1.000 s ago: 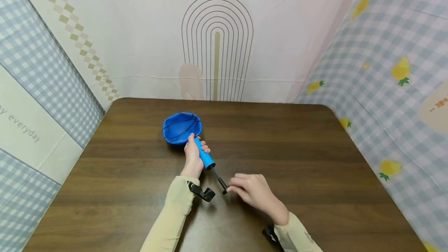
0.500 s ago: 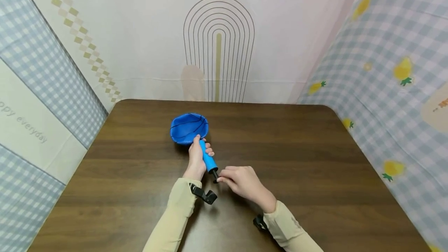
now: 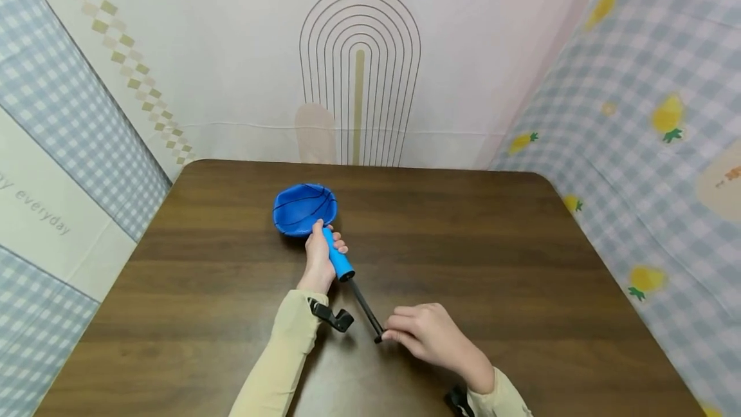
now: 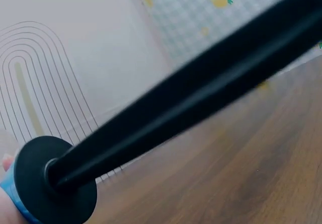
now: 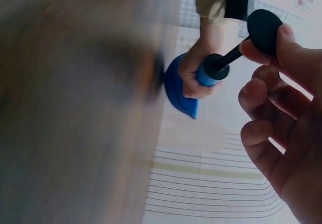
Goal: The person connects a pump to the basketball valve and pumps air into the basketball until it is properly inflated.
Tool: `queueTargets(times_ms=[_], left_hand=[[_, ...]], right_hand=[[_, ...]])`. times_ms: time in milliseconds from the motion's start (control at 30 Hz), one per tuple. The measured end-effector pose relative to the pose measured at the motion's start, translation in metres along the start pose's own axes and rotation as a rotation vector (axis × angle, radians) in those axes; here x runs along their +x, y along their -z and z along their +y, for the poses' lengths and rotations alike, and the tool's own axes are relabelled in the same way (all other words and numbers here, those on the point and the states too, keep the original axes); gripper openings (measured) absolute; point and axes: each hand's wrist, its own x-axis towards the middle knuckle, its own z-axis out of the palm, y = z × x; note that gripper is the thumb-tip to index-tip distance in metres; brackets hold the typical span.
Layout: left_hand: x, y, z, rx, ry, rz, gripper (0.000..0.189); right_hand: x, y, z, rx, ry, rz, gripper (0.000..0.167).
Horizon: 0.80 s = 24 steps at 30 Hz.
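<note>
A blue hand pump [image 3: 338, 256] lies slanted in my left hand [image 3: 320, 261], whose fingers wrap its barrel. Its black rod [image 4: 186, 93] is drawn well out and crosses the left wrist view. At the rod's end, the thumb and forefinger of my right hand [image 3: 428, 334] pinch the round black handle [image 5: 264, 31]. The other fingers of that hand are loosely bent in the right wrist view. Just beyond the left hand is a sagging blue ball [image 3: 304, 210] with black lines, dented like a bowl. The join between pump and ball is hidden by the left hand.
Both hands are over a brown wooden table [image 3: 463, 237]. A white printed cloth [image 3: 243, 63] hangs behind its far edge, and checked cloth [image 3: 631, 166] hangs at the right. Black straps with camera mounts [image 3: 332, 315] sit on the wrists.
The right hand first pushed the handle in towards the barrel, then drew it back out towards me and to the right. The left hand and ball shifted slightly right, then back.
</note>
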Motion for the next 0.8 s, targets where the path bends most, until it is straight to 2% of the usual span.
queueTargets(times_ms=[167,300,467,633,800], left_hand=[[-0.002,-0.001,-0.003,-0.014,-0.017,0.012,0.027],[-0.005,-0.007,-0.009,-0.014,-0.019,0.022,0.027],[-0.008,-0.013,-0.017,-0.018,-0.024,0.019,0.028],[-0.008,-0.010,-0.017,-0.014,-0.017,0.015,0.028],[-0.007,-0.011,-0.014,-0.003,0.013,-0.038,0.027]], right_hand=[[0.006,-0.011,0.013,0.050,-0.023,-0.037,0.017],[0.020,-0.018,0.028,0.084,-0.077,-0.072,0.010],[0.037,-0.023,0.042,0.110,-0.135,-0.062,0.006],[0.040,-0.029,0.038,0.110,-0.095,-0.019,0.006],[0.038,-0.025,0.029,0.080,-0.055,-0.015,0.011]])
